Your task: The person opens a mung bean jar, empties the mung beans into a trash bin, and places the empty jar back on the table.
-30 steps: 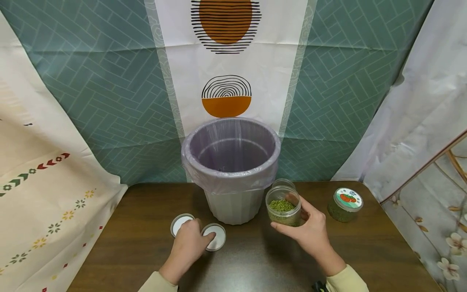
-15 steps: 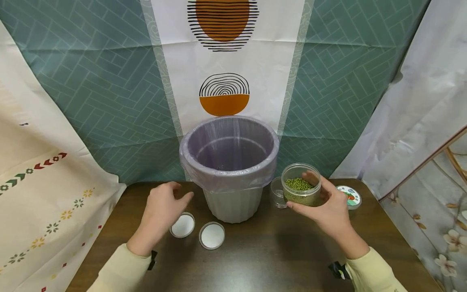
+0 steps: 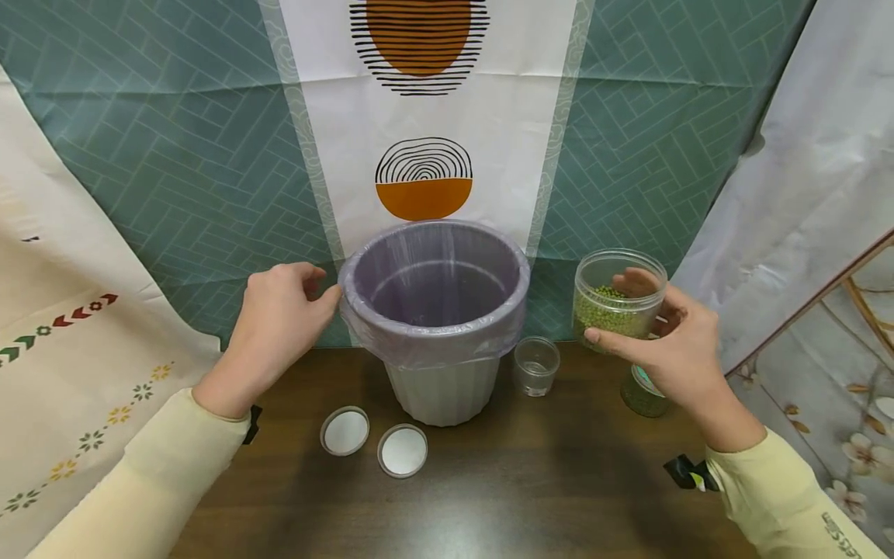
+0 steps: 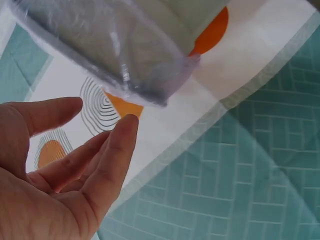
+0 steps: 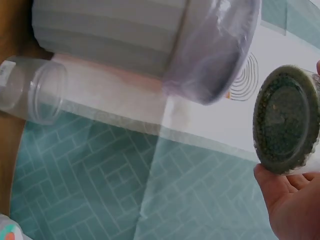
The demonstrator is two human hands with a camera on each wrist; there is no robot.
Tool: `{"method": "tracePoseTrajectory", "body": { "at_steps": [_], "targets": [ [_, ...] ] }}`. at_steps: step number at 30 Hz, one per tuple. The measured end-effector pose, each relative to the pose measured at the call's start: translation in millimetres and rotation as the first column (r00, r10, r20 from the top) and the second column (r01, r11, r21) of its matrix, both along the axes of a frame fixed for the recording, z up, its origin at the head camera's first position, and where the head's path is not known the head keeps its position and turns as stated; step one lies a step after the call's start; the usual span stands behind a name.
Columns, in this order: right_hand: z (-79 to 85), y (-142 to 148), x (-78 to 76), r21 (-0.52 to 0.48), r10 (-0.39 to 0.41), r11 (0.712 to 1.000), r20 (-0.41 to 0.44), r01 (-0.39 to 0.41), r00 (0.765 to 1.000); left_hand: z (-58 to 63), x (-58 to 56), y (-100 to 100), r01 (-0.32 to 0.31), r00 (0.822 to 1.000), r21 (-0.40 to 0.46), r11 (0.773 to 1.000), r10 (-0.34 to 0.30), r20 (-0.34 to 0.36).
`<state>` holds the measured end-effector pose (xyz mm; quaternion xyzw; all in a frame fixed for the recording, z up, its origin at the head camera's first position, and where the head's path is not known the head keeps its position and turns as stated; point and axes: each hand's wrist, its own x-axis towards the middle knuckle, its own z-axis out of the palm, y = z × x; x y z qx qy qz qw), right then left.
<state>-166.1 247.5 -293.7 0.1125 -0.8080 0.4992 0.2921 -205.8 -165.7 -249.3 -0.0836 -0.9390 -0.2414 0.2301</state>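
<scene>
My right hand (image 3: 680, 349) grips a lidless clear plastic jar (image 3: 585, 299), partly filled with green mung beans (image 3: 606, 312). It holds the jar in the air to the right of the bin, a little tilted; the right wrist view looks at the jar's base (image 5: 284, 120). My left hand (image 3: 279, 330) is raised beside the left rim of the bin (image 3: 443, 396), which is lined with a translucent purple bag (image 3: 426, 351). In the left wrist view, my left thumb and fingers (image 4: 117, 150) stand apart with nothing between them.
Two round lids (image 3: 345, 432) lie white side up on the table (image 3: 461, 505), left of centre. A see-through jar (image 3: 536, 366) stands beside the bin's base. Another jar with green contents (image 3: 644, 392) is partly hidden by my right hand. Patterned cloths hang behind.
My left hand has left the lids and risen to the bin's left rim. My right hand has lifted the mung bean jar up and right, away from the bin.
</scene>
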Motion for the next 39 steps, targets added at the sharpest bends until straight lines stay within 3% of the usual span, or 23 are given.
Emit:
{"method": "tracePoseTrajectory", "body": {
  "at_steps": [6, 13, 21, 30, 34, 39],
  "targets": [
    [23.5, -1, -0.2, -0.006, -0.021, 1.0, 0.034, 0.021, 0.999, 11.3, -11.0, 10, 0.051, 0.999, 0.032, 0.998, -0.052, 0.016],
    [28.0, 4, -8.9, 0.015, -0.063, 0.998, 0.058, 0.062, 0.996, 13.3, -30.2, 14, 0.062, 0.996, 0.083, 0.995, -0.067, 0.06],
    [27.6, 8, -18.2, 0.015, -0.068, 0.998, 0.049, 0.067, 0.997, 17.2, -43.9, 13, 0.024, 0.99, 0.03, 0.999, -0.027, 0.136],
    [33.2, 6, -22.2, 0.031, -0.078, 0.997, 0.066, 0.076, 0.995, 17.3, -60.4, 12, -0.019, 0.985, -0.072, 0.997, 0.031, 0.171],
    [40.5, 0, -20.1, 0.056, -0.081, 0.995, 0.071, 0.077, 0.994, 20.5, -64.7, 11, -0.052, 0.973, -0.093, 0.994, 0.071, 0.22],
    [54.1, -12, -13.4, 0.082, -0.077, 0.994, 0.062, 0.072, 0.995, 24.9, -67.2, 11, -0.057, 0.943, -0.076, 0.996, 0.078, 0.324]
  ]
}}
